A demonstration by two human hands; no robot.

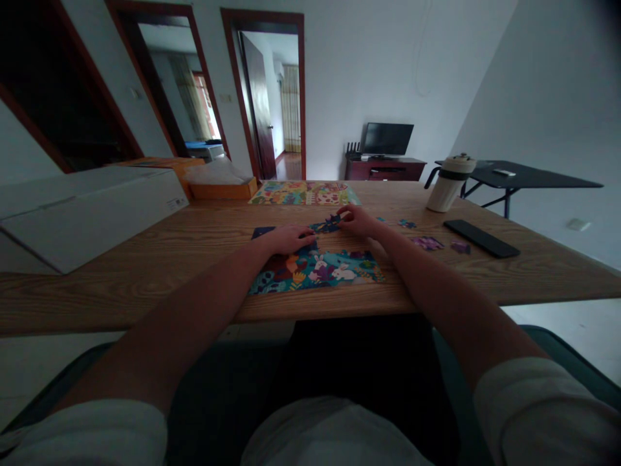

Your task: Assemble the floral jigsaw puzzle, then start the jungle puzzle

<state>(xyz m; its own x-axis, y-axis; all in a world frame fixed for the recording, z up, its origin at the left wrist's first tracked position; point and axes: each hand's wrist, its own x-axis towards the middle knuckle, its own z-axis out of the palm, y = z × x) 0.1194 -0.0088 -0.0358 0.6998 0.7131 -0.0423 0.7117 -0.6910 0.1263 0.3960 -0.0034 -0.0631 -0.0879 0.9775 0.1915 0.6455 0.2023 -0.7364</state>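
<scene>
A partly joined jigsaw puzzle (310,270) with white rabbits lies on the wooden table before me. My left hand (293,239) rests palm down on its dark upper left part, fingers spread. Farther right, my right hand (355,221) pinches a small dark blue puzzle piece (332,219) at the puzzle's upper edge. Loose blue pieces (406,223) lie right of that hand, with purple pieces (427,243) nearer to my right forearm.
A colourful picture sheet (305,193) lies behind the puzzle. On the left stand a white box (92,213) and an orange tray (223,190). A black flat object (480,238) and a white jug (446,189) are on the right.
</scene>
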